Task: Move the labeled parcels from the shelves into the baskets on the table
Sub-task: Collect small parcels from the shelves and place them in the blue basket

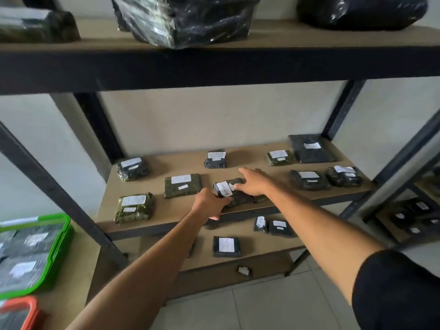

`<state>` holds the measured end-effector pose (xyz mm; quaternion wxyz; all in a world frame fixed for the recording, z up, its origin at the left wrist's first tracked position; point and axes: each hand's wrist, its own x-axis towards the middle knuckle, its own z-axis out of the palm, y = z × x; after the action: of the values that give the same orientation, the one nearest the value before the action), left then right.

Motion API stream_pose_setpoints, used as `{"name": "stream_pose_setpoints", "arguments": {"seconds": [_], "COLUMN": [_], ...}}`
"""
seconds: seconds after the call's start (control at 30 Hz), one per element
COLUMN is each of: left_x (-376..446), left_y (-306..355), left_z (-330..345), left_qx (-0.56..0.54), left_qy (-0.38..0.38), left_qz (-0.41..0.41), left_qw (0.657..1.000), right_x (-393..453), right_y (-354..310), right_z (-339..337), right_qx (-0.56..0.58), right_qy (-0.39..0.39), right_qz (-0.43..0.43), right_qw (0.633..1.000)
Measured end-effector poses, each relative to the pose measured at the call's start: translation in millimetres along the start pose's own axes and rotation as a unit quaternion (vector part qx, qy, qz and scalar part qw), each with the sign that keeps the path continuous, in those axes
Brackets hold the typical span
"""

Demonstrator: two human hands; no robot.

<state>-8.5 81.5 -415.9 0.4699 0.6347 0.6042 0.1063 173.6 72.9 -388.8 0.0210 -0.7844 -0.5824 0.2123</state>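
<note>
Several dark wrapped parcels with white labels lie on the middle shelf (166,217). My left hand (209,203) grips a dark parcel (225,188) at the shelf's front edge; its white label faces me. My right hand (253,183) rests on the far side of the same parcel, fingers spread, one finger pointing away. Another dark parcel (242,198) lies just under them. A green basket (59,234) holding parcels sits at the lower left, with an orange basket (31,306) below it.
Large black-wrapped bundles (185,20) fill the top shelf. More labeled parcels (226,246) lie on the lower shelf. Dark metal uprights (59,186) frame the rack. A second rack (414,217) stands at the right. Grey tiled floor is below.
</note>
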Motion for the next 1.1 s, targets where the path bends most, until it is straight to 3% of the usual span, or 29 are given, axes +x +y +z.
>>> {"name": "stream_pose_setpoints", "arguments": {"seconds": [0.17, 0.3, 0.5, 0.6, 0.7, 0.8, 0.9, 1.1], "left_x": [-1.6, -12.5, -39.7, -63.3, -89.1, -115.4, -135.9, -183.9], "left_y": [-5.0, -15.7, -24.8, -16.0, -10.9, -21.8, -53.1, -143.1], "left_z": [14.0, 27.8, 14.1, -4.9, -13.6, -20.5, -36.2, -99.3], "left_qx": [0.001, -0.087, -0.203, -0.325, -0.416, -0.395, -0.402, -0.415], "left_qy": [0.03, 0.08, 0.057, 0.066, 0.076, 0.087, 0.109, 0.166], "left_qz": [0.023, 0.055, 0.142, 0.166, 0.173, 0.146, 0.139, 0.118], "left_qw": [0.999, 0.991, 0.967, 0.929, 0.889, 0.903, 0.898, 0.887], "right_x": [23.2, 14.7, -30.4, -57.5, -86.6, -111.1, -129.1, -160.5], "right_y": [2.6, 10.1, 31.0, 34.0, 20.2, -9.5, -44.7, -133.4], "right_z": [-8.4, -18.5, -18.5, -4.8, 18.0, 43.1, 65.9, 108.9], "right_qx": [0.071, 0.101, 0.216, 0.419, 0.624, 0.71, 0.732, 0.71], "right_qy": [-0.043, -0.03, 0.011, 0.024, -0.045, -0.095, -0.122, -0.203], "right_qz": [-0.065, -0.149, -0.185, -0.144, -0.09, -0.06, -0.063, -0.09], "right_qw": [0.994, 0.983, 0.958, 0.896, 0.775, 0.695, 0.667, 0.668]}}
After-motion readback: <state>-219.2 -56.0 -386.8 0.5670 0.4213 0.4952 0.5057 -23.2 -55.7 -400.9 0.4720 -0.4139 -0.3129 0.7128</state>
